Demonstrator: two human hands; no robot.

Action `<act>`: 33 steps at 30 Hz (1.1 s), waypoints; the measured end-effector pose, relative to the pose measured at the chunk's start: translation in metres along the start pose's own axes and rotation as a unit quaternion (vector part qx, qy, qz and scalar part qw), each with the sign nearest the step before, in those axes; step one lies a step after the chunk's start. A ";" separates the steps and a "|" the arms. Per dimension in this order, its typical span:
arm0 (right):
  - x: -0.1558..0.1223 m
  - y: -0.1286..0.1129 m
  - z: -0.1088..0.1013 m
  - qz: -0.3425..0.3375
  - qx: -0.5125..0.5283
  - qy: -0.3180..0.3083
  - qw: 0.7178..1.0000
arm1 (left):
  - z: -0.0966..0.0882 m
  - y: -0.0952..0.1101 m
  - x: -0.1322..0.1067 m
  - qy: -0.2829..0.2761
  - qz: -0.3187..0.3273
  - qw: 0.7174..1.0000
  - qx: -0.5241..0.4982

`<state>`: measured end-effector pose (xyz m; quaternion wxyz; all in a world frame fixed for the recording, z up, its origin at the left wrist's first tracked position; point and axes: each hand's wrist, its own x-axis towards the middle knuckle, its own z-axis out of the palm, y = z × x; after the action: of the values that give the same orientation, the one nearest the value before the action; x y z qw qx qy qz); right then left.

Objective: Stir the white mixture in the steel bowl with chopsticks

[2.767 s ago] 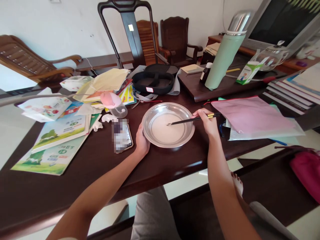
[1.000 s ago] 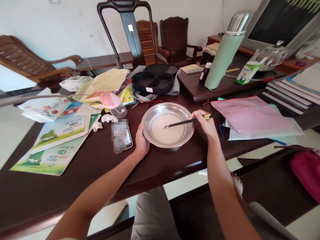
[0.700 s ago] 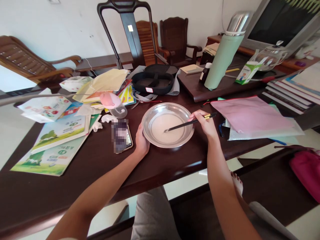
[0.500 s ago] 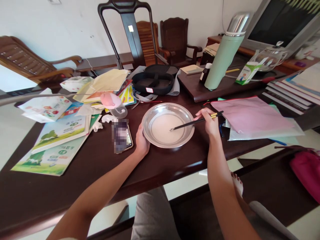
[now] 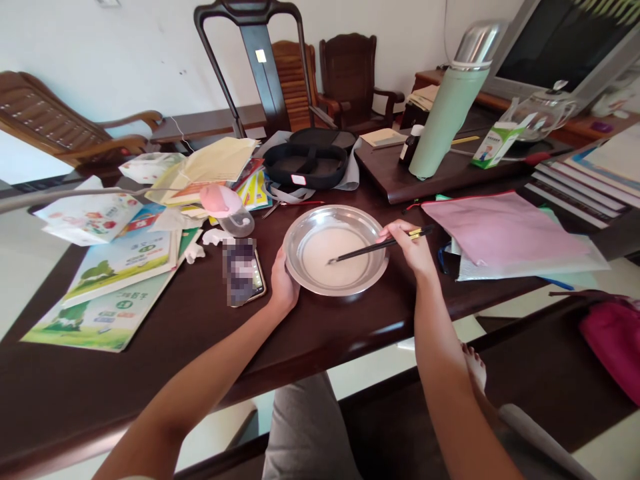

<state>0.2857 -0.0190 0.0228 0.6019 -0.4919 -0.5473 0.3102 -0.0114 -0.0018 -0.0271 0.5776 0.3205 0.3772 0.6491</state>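
A shiny round metal bowl (image 5: 373, 267) stands on the dark table, with a whitish liquid (image 5: 345, 270) in its bottom. My left hand (image 5: 285, 283) is closed on the bowl's left rim, thumb up along the side and the other fingers hidden beneath. In my right hand (image 5: 407, 247) is a pair of black chopsticks (image 5: 363, 251) with gold bands near the upper end. They slant down to the left over the bowl's right rim, and their tips touch the liquid left of its middle. A phone (image 5: 244, 272) lies left of my left hand.
Workbooks (image 5: 115, 280), a tissue pack (image 5: 93, 213) and a pink-topped container (image 5: 225, 207) are at left. Behind the bowl sits an open black case (image 5: 305, 160). A green thermos (image 5: 445, 113) stands at back right, near a pink zip pouch (image 5: 510, 230) and stacked books (image 5: 580, 193).
My right hand and the chopsticks have shifted a little left, so the tips have moved left through the liquid. My left hand and the bowl stay in place.
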 end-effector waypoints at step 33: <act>-0.001 0.001 0.001 -0.004 -0.004 -0.008 1.000 | 0.000 0.000 0.000 0.006 0.002 1.000 0.003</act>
<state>0.2845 -0.0196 0.0217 0.5970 -0.4898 -0.5550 0.3094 -0.0114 -0.0019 -0.0269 0.5729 0.3196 0.3817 0.6511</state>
